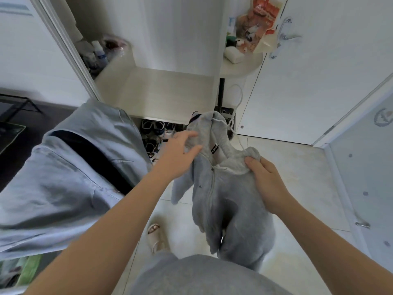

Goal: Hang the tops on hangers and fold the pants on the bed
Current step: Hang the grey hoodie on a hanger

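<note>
Holding grey zip hoodie (231, 199) mid-air over the floor, facing the wardrobe. Right grip (265, 182) pinches 1 shoulder edge with curled fingers. Left grip (178, 156) rests on the other shoulder, fingers nearly straight. Long axis hangs straight down, neck uppermost. White hanger (241, 95) sticks out just beyond the hood, between the 2 grips; shoulders probably need seating next.

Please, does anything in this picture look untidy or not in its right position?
Yes. The grey hoodie is askew: its hood is bunched up above the collar, and one shoulder is crumpled where the right hand grips it. Under the wardrobe, the shoes lie in a jumble.
</note>
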A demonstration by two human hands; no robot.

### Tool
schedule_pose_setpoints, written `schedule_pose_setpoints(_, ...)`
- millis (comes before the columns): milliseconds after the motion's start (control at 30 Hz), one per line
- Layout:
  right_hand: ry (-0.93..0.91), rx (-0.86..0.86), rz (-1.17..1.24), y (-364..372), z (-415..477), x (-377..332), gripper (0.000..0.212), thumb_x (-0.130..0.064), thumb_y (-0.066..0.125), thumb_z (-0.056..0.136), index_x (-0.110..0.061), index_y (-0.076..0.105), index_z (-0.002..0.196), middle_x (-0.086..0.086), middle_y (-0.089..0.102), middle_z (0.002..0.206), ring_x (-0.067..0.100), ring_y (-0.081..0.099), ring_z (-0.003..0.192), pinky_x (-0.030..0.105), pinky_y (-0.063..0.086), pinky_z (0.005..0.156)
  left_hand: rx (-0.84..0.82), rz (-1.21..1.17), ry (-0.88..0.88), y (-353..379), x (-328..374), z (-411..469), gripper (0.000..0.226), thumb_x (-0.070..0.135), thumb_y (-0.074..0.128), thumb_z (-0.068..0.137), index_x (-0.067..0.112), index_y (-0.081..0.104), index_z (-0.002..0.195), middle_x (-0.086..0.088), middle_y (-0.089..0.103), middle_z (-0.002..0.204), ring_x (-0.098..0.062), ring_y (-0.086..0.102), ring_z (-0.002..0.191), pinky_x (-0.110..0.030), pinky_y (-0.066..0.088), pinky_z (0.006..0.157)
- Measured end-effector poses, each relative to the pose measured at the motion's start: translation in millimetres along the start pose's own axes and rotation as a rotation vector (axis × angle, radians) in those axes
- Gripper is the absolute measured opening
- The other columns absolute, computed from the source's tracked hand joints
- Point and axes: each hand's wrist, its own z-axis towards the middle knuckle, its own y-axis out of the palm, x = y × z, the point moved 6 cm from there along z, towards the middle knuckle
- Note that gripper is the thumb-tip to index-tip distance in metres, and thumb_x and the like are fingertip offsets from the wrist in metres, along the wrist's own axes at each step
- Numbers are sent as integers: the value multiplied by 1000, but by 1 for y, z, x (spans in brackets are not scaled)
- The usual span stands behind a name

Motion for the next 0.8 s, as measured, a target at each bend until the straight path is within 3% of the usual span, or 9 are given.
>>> schedule_pose_setpoints(167,-31,6,76,45,35,-18,18,-27,52,103,-24,70,104,-10,76,94,9,71,95,25,56,78,-39,-101,-58,-11,-19,2,24,26,61,99,23,63,122,15,60,118,-5,54,112,-14,40,89)
schedule_pose_setpoints(333,-58,-67,180,92,79,-60,20,-14,56,100,-17,65,118,4,74,113,26,69,110,43,55,97,-92,-222,-77,-42,-27,26,16,25,59,100,22,67,114,13,68,108,-3,62,102,-21,47,92)
schedule_pose_setpoints(500,-94,-102,317,137,123,-121,31,-4,57,97,-8,59,127,13,71,117,32,67,109,48,52,99,-195,-280,-44,-84,-24,53,11,33,61,98,27,67,105,15,70,100,-4,65,97,-30,51,93)
schedule_pose_setpoints(667,-265,-75,338,183,161,-192,29,-5,57,97,-4,59,126,14,69,105,29,66,96,44,55,89,-259,-213,78,-139,-8,80,46,66,54,79,35,65,111,21,69,107,1,63,105,-32,51,97)
schedule_pose_setpoints(800,-406,-87,343,219,188,-246,38,-14,63,87,-4,60,123,17,65,100,31,62,89,46,53,82,-218,-174,146,-196,4,108,34,57,58,91,34,63,115,20,66,110,6,60,103,-22,48,95)
